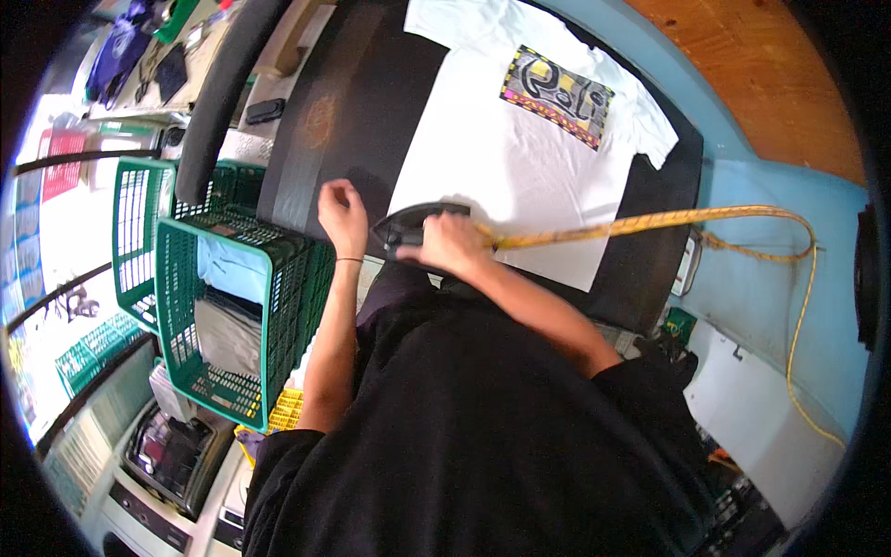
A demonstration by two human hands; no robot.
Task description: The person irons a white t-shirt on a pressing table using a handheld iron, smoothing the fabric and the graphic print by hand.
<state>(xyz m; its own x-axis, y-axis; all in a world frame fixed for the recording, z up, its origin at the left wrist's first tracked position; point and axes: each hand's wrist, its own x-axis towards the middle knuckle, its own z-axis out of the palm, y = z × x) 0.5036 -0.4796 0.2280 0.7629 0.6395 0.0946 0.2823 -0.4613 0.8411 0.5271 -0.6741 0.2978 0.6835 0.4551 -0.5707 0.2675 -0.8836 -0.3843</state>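
My right hand (pixel 452 244) grips the handle of a dark clothes iron (pixel 431 211), whose pointed end faces left. The iron sits at the lower left hem of a white T-shirt (pixel 473 153). Spread on a black padded ironing table (pixel 362 90), the shirt has its sleeves at the far side and a colourful printed panel (pixel 557 97) with lettering on its chest. My left hand (pixel 342 219) hovers near the table's left front edge, loosely curled and holding nothing. A yellow fabric-wrapped cord (pixel 647 223) runs from the iron towards the right wall.
Left of my left arm stands a green plastic crate (pixel 167 299) with folded light-blue (pixel 233 268) and grey garments (pixel 230 334) inside. A dark padded bar (pixel 223 104) slants beyond it. At right, a pale blue wall (pixel 759 292) borders the table. Lower left is a top-loading washing machine (pixel 170 452).
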